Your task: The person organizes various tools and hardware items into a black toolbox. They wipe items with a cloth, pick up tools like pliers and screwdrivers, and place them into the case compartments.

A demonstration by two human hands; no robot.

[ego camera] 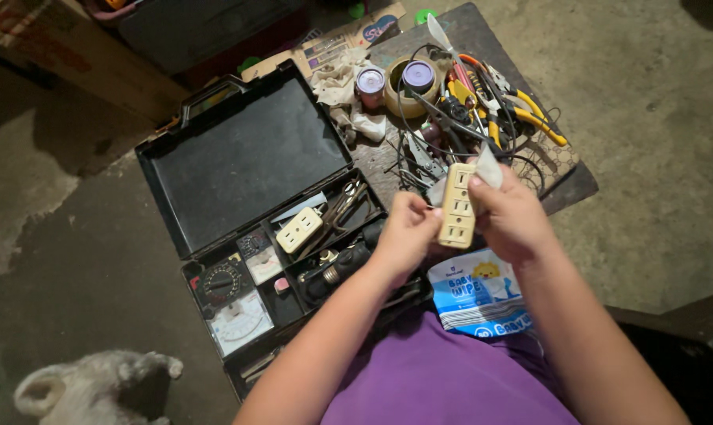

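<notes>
open black tool case (238,157) at left, a meter and a spare outlet inside. left hand (404,232) pinches the edge of the cream outlet strip (458,206) held mid-frame above the lap; right hand (512,216) grips its other side with a white wipe (486,167) — looks like wiping it down, which calls for a steady hold. pliers (530,110) lie beyond.

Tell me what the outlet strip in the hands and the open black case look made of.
Outlet strip: probably hard plastic, cream, smooth with a slight sheen and moulded slots. Black case: likely moulded plastic, matt and faintly textured, with a moulded handle; the lid's inside may be lined, which I cannot tell.
</notes>
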